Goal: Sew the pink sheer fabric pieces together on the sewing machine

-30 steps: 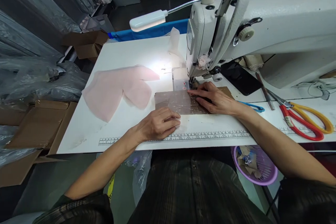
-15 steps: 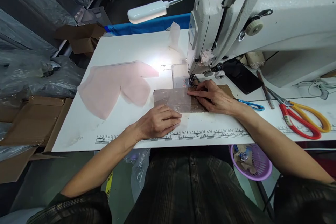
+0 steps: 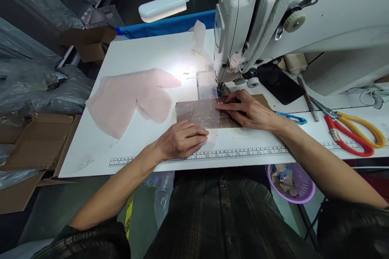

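Observation:
My left hand [image 3: 184, 139] rests near the table's front, fingers curled together and closed on the lower edge of a pale sheer fabric piece [image 3: 209, 115]. That fabric lies partly over a brown cardboard strip [image 3: 232, 121] in front of the presser foot [image 3: 219, 89]. My right hand [image 3: 251, 109] lies over the cardboard with its fingers apart, and its index fingertip touches beside a small red-and-white label [image 3: 220, 104]. Close to the foot shows another small red mark [image 3: 211, 96]. Left of both hands, a pale pink fabric piece [image 3: 127, 97] is spread flat.
The white sewing machine [image 3: 232, 32] stands over the work, with a lamp [image 3: 164, 7] at its left. Rightward lie a black phone [image 3: 279, 83], blue-handled snips [image 3: 291, 118] and red-and-yellow scissors [image 3: 349, 133]. A purple basket [image 3: 306, 198] sits below the table edge.
The red-and-white label now shows by my right index fingertip. Both hands keep nearly the same place on the work, while the whole view has shifted slightly.

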Tool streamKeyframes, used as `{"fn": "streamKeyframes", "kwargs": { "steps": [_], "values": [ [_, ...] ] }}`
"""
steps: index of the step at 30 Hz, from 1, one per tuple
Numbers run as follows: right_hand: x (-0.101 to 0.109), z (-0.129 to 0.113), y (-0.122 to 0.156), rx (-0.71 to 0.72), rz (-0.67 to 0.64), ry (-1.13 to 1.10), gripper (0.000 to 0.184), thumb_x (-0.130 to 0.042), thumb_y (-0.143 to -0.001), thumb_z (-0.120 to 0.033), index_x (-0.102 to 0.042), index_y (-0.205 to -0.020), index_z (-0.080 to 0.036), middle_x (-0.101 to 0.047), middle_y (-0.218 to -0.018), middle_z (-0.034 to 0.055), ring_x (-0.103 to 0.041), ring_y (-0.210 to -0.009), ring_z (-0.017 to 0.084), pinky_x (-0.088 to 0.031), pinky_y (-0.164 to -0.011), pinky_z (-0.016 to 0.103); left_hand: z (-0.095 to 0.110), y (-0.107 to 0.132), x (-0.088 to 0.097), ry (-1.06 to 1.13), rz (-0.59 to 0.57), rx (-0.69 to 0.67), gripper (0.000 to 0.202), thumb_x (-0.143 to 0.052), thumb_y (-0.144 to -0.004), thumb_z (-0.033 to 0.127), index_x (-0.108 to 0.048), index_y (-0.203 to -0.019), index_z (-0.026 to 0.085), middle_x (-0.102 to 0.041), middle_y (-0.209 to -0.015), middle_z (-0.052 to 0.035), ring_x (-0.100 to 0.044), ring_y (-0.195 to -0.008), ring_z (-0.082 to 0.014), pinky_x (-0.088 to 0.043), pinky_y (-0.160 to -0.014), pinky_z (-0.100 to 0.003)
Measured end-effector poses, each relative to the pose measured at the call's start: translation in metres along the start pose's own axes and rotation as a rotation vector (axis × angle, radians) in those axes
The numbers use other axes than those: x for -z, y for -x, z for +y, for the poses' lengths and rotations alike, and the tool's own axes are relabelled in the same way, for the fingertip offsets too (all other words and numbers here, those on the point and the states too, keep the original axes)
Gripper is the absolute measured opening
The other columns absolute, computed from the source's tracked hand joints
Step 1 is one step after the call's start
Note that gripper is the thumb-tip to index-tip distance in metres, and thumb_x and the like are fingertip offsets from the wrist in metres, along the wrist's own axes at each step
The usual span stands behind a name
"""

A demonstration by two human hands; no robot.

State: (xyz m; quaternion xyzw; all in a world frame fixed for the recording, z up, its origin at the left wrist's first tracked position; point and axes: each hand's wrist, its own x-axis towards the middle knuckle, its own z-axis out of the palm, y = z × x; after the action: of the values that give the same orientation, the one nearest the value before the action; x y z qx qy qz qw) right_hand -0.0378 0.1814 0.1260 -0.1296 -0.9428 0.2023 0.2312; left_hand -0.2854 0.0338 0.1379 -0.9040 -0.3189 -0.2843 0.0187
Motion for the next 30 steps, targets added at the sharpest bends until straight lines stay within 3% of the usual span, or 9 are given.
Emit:
{"fn": "streamKeyframes", "kwargs": {
  "steps": [7,10,13,16,18,21,25,30],
  "values": [
    [0.003,-0.005,0.003,0.074,-0.071,0.039,0.035,-0.048,-0.097,-0.028,-0.073,-0.121,-0.030,-0.061,-0.120,0.0105,-0.050,-0.108,0.025,-0.046,-0.097,0.048,0.000,0.000,0.000,0.018,-0.010,0.013,0.008,-0.062,-0.091,0.015,-0.066,-0.098,0.015,-0.077,-0.099,-0.0069,-0.071,-0.085,-0.0179,-0.055,-0.067,-0.031],
    [0.003,-0.006,0.003,0.064,-0.081,0.055,0.035,-0.048,-0.097,-0.027,-0.073,-0.121,-0.029,-0.060,-0.122,0.0107,-0.049,-0.110,0.026,-0.045,-0.099,0.048,0.002,0.000,0.004,0.061,-0.005,0.038,0.017,-0.068,-0.089,0.027,-0.066,-0.102,0.016,-0.076,-0.101,-0.0087,-0.071,-0.085,-0.0191,-0.055,-0.069,-0.034],
    [0.004,-0.007,0.003,0.051,-0.092,0.058,0.035,-0.049,-0.097,-0.029,-0.072,-0.123,-0.029,-0.060,-0.122,0.0115,-0.049,-0.110,0.026,-0.045,-0.099,0.048,0.000,-0.003,0.009,0.111,0.080,0.090,0.037,-0.067,-0.087,0.046,-0.066,-0.109,0.016,-0.074,-0.106,-0.0113,-0.070,-0.089,-0.0215,-0.057,-0.072,-0.038],
    [0.004,-0.008,0.002,0.037,-0.093,0.049,0.034,-0.049,-0.097,-0.030,-0.072,-0.122,-0.032,-0.060,-0.120,0.0108,-0.049,-0.110,0.026,-0.045,-0.100,0.049,-0.012,-0.014,0.011,0.012,0.144,0.192,0.029,-0.062,-0.091,0.041,-0.068,-0.104,0.016,-0.073,-0.103,-0.0097,-0.068,-0.089,-0.0203,-0.056,-0.074,-0.037],
    [0.003,-0.008,0.002,0.033,-0.086,0.043,0.035,-0.049,-0.096,-0.028,-0.073,-0.121,-0.032,-0.060,-0.119,0.0107,-0.050,-0.110,0.026,-0.045,-0.100,0.051,-0.024,-0.024,0.007,-0.099,0.088,0.222,0.020,-0.059,-0.094,0.032,-0.069,-0.098,0.015,-0.072,-0.100,-0.0094,-0.067,-0.085,-0.0192,-0.055,-0.074,-0.035],
    [0.003,-0.010,0.002,0.020,-0.081,0.040,0.035,-0.050,-0.095,-0.026,-0.073,-0.120,-0.032,-0.061,-0.116,0.0110,-0.051,-0.111,0.027,-0.045,-0.100,0.051,-0.045,-0.039,-0.003,-0.216,-0.040,0.176,0.023,-0.053,-0.098,0.027,-0.070,-0.098,0.012,-0.072,-0.102,-0.0117,-0.064,-0.085,-0.0201,-0.053,-0.074,-0.036],
    [0.002,-0.010,0.002,0.018,-0.077,0.047,0.035,-0.052,-0.094,-0.024,-0.074,-0.120,-0.031,-0.061,-0.118,0.0118,-0.051,-0.113,0.027,-0.045,-0.101,0.052,-0.063,-0.050,-0.016,-0.266,-0.171,0.111,0.032,-0.050,-0.100,0.032,-0.070,-0.109,0.008,-0.070,-0.115,-0.0151,-0.063,-0.093,-0.0236,-0.052,-0.081,-0.039],
    [-0.001,-0.005,0.003,-0.055,-0.004,0.025,0.033,-0.052,-0.094,-0.026,-0.074,-0.119,-0.027,-0.057,-0.113,0.0134,-0.054,-0.110,0.026,-0.051,-0.099,0.049,-0.075,-0.059,-0.020,-0.290,-0.275,0.137,0.037,-0.048,-0.100,0.036,-0.070,-0.113,0.009,-0.068,-0.125,-0.0151,-0.060,-0.093,-0.0259,-0.047,-0.079,-0.041]
  ]
}}
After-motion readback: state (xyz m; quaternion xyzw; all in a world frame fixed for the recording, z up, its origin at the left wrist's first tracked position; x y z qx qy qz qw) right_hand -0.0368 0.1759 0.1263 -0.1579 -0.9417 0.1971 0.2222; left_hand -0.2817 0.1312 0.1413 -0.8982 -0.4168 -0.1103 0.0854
